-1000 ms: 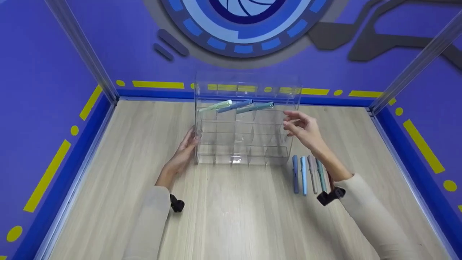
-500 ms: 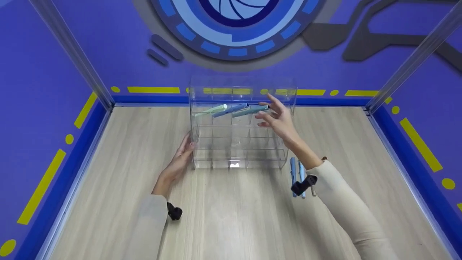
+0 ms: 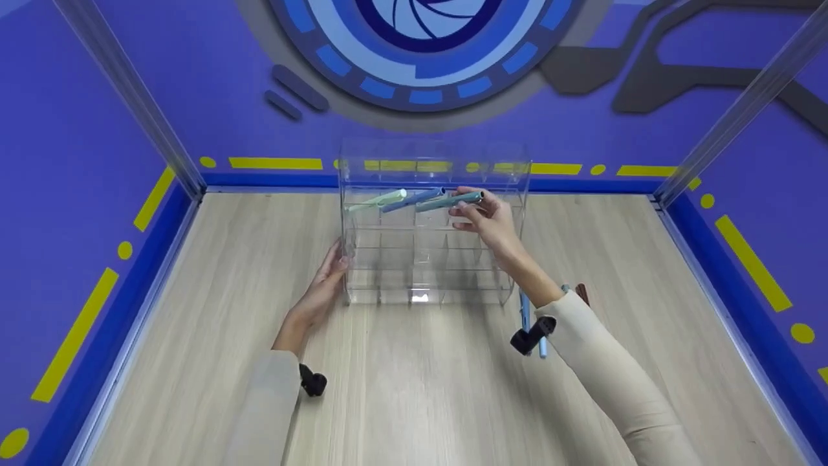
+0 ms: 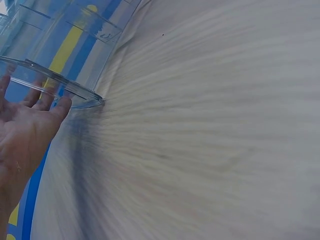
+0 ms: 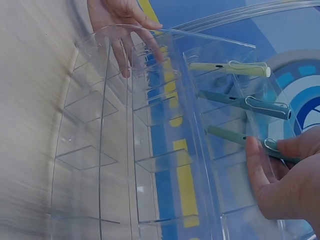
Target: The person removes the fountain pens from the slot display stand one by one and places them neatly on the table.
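The right hand [image 3: 495,226] pinched the teal-green pen [image 3: 441,203] near its upper end, thumb on one side and forefinger on the other. The pen slanted leftward from those fingertips into the upper tier of the clear organizer [image 3: 394,299]. A light grip near the cap seemed best here, letting the pen tilt without scraping a divider. Just left of the right hand lay the blue pen [image 3: 414,200], then the light green pen [image 3: 378,200], both at a similar slant; the fingers needed to stay clear of them. Further left, the left hand [image 3: 326,278] rested its straight, parted fingers against the organizer's side wall, a sensible brace, since a knock could shift the whole thing. Behind the right hand, partly covered by its sleeve [image 3: 601,349], more pens, including a brown pen [image 3: 583,294], lay on the table [image 3: 388,388].
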### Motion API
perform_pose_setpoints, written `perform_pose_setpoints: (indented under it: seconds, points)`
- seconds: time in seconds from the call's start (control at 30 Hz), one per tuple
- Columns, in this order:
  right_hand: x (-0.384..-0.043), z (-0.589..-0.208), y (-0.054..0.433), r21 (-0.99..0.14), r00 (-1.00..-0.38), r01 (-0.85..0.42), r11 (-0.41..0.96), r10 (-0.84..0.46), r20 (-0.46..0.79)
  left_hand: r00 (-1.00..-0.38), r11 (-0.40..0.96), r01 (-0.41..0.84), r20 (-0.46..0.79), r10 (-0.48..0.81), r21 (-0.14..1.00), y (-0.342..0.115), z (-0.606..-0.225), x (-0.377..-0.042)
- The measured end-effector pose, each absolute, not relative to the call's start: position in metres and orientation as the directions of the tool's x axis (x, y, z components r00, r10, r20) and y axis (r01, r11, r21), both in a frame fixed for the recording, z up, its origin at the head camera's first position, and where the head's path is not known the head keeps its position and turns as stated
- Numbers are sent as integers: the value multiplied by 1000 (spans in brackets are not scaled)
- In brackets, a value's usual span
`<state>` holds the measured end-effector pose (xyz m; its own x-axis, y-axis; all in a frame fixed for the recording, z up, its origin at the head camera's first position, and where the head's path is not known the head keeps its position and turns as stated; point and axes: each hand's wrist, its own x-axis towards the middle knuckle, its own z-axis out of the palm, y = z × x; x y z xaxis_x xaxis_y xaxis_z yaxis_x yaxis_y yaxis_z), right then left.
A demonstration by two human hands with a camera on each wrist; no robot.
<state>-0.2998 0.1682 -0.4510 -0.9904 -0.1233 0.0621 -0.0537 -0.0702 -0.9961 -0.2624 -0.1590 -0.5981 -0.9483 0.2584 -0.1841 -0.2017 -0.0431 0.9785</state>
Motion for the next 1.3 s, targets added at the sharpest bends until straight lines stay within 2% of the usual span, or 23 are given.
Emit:
perform_pose_setpoints:
  seconds: [0.27,0.5,0.7,0.87,1.07,1.3]
  points:
    - [-286,-441,186,-989,-986,-138,-45,-88,141,-950,-36,-195,-179,255,980,-159,-597,-261]
    - [-272,-433,202,-977,-980,-192,-90,-38,195,-951,-34,-202,-188,247,979,-158,-598,-261]
    - [-258,-425,214,-975,-983,-183,-129,3,184,-948,-50,-204,-184,260,978,-159,-599,-261]
    - [-249,-422,227,-983,-986,-165,-83,-13,166,-947,-22,-204,-192,258,979,-160,-599,-263]
    - [-248,-431,243,-989,-989,-141,-47,-25,143,-948,-20,-207,-196,251,978,-160,-598,-262]
    - [-245,-445,261,-991,-992,-108,-75,-51,111,-951,-40,-187,-171,258,982,-160,-599,-261]
